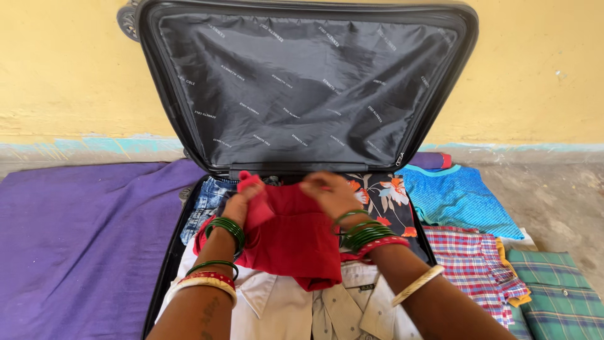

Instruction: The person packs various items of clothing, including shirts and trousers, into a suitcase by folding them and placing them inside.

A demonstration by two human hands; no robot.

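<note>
Both hands pinch the top edge of a red garment (292, 236): the left hand (242, 201) has its fingers closed on a bunched corner, the right hand (330, 192) has its fingers pressed on the hem. The crumpled cloth lies in the open suitcase (302, 82), over a white shirt (270, 302).

At the centre of the frame a plain red garment (296, 236) lies over a white collared shirt (283, 305). To its left shows faded blue denim (207, 204); to its right a black cloth with orange and white flowers (384, 198). The suitcase (170, 107) is black, its lid lining dark grey with small pale print. At the right lie a turquoise top (456, 198), a red, white and blue checked shirt (472, 264) and a green plaid shirt (557, 296). A purple cloth (82, 239) fills the lower left. The wall (63, 69) is yellow.
</note>
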